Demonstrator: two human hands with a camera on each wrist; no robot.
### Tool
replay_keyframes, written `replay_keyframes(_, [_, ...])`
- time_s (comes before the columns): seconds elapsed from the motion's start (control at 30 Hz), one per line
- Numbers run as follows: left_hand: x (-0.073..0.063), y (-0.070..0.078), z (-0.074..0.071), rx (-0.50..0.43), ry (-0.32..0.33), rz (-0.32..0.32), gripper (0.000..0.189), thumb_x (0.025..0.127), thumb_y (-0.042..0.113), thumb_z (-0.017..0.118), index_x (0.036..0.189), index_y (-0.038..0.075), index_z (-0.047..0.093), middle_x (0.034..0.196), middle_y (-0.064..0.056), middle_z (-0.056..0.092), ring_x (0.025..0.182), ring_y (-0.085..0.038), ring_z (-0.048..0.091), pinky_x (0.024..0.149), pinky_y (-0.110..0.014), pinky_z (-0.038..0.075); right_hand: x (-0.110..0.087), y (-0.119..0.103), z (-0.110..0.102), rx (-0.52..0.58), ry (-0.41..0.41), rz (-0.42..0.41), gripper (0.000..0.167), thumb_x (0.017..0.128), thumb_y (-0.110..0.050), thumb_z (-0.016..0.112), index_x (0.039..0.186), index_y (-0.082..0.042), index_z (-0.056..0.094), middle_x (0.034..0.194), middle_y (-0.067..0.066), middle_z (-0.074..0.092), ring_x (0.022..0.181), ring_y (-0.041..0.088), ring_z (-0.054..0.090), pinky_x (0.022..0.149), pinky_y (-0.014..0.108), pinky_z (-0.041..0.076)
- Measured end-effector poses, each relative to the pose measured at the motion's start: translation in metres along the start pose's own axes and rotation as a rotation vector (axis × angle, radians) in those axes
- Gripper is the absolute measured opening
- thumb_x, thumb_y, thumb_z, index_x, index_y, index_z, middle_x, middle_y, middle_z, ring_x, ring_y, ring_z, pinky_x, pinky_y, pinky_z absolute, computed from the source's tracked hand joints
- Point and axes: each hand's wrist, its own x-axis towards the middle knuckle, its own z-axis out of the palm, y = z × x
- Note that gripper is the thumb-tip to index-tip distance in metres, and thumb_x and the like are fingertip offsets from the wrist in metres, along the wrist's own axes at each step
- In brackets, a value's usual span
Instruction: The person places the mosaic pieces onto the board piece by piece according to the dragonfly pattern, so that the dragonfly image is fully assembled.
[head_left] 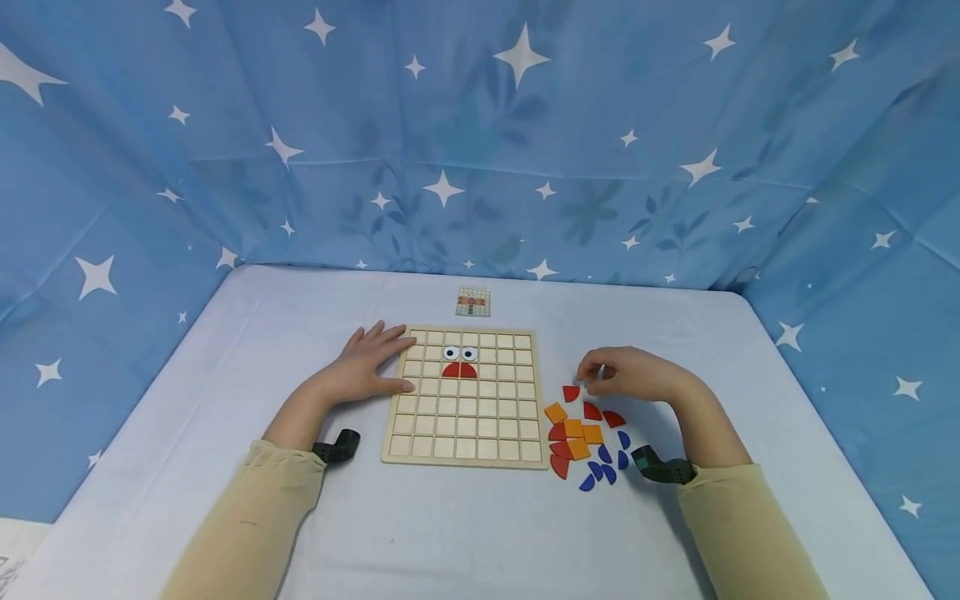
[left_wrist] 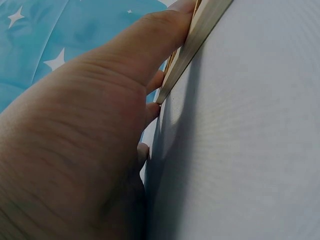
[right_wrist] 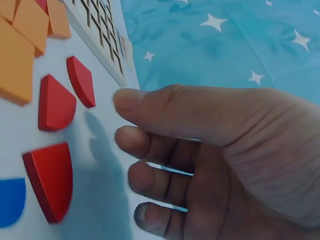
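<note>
A wooden grid board (head_left: 467,410) lies mid-table. Two round eye pieces (head_left: 460,353) sit side by side in its upper cells, with two red quarter-round pieces (head_left: 459,370) right below. My left hand (head_left: 365,367) rests with spread fingers on the board's left edge; in the left wrist view the thumb (left_wrist: 155,37) touches the wooden rim. Right of the board, my right hand (head_left: 633,373) hovers beside a loose red quarter-round piece (head_left: 571,393). Its fingers (right_wrist: 145,177) are loosely bent and hold nothing, as the right wrist view shows.
Orange squares (head_left: 592,434), more red pieces (head_left: 559,465) and several blue pieces (head_left: 609,474) lie scattered and partly overlapping right of the board. A small pattern card (head_left: 473,302) lies behind it. A blue star-print curtain (head_left: 480,150) surrounds the white table (head_left: 420,533).
</note>
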Motion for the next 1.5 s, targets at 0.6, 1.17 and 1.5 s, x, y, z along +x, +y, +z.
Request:
replay_keyframes(0.6, [-0.001, 0.003, -0.003, -0.011, -0.001, 0.003, 0.086, 0.084, 0.058, 0.07, 0.154, 0.021, 0.037, 0.165, -0.009, 0.022, 0.153, -0.042, 0.005, 0.122, -0.061, -0.003, 0.002, 0.008, 0.008, 0.039, -0.136, 0.016, 0.025, 0.081, -0.029, 0.081, 0.094, -0.019, 0.063, 0.084, 0.004, 0.052, 0.083, 0.021, 0.05, 0.067, 0.033, 0.043])
replay_keyframes(1.17, [0.0, 0.002, -0.003, -0.009, -0.011, -0.005, 0.086, 0.084, 0.059, 0.07, 0.154, 0.022, 0.037, 0.165, -0.008, 0.021, 0.153, -0.041, 0.004, 0.122, -0.06, -0.003, 0.006, 0.006, 0.01, -0.046, -0.07, 0.06, 0.023, 0.085, -0.034, 0.076, 0.093, -0.019, 0.061, 0.077, 0.002, 0.054, 0.075, 0.018, 0.053, 0.062, 0.031, 0.042])
replay_keyframes(1.5, [0.001, 0.001, -0.001, -0.01, -0.009, -0.003, 0.084, 0.086, 0.058, 0.068, 0.155, 0.022, 0.035, 0.166, -0.007, 0.02, 0.154, -0.039, 0.003, 0.123, -0.058, -0.004, 0.003, 0.019, -0.001, -0.021, -0.058, 0.1, 0.019, 0.099, -0.035, 0.057, 0.095, -0.02, 0.069, 0.073, 0.002, 0.056, 0.071, 0.018, 0.055, 0.066, 0.03, 0.044])
